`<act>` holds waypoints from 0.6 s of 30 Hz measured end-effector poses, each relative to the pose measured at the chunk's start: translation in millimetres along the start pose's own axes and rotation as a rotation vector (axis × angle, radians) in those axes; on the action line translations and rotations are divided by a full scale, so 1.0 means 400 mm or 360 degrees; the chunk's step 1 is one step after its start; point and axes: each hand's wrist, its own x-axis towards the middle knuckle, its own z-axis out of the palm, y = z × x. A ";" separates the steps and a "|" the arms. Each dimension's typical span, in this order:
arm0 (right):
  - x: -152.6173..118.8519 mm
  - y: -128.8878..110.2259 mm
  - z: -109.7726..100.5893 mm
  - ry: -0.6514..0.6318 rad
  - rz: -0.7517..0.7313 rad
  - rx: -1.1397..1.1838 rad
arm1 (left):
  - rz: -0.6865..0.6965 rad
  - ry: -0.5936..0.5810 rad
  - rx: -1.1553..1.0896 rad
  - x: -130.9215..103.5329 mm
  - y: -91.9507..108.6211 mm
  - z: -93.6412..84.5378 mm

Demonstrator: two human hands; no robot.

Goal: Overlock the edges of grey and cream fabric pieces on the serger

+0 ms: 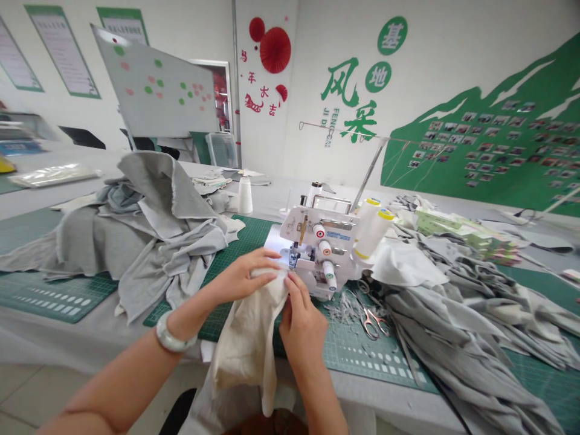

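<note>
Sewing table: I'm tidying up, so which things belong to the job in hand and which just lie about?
In use, it seems: cream cloth, touched by the left hand and right hand; sewing machine; yellow-topped thread cones.

Lying about, apparently: scissors; grey clippings; plastic-wrapped packet.

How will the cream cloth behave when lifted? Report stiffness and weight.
The cream cloth is probably floppy, since its lower end droops in loose folds. It is likely light for its size: it looks thin, and the right hand seems to pinch only its edge.

wall [312, 36]: green 基地风采 [377, 77]; pillar [267, 142]: red 马年大吉 [264, 92]
</note>
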 end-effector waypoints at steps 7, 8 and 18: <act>0.001 -0.005 0.000 0.0000 0.0019 -0.0012 | -0.0858 0.0509 -0.0843 0.259 -0.066 -0.044; 0.000 -0.005 -0.001 -0.0011 0.0018 -0.0015 | -0.0905 0.0422 -0.0909 0.297 -0.076 -0.042; -0.006 -0.004 -0.005 -0.0053 0.0003 -0.0032 | -0.0943 0.0005 -0.1247 0.414 -0.086 -0.002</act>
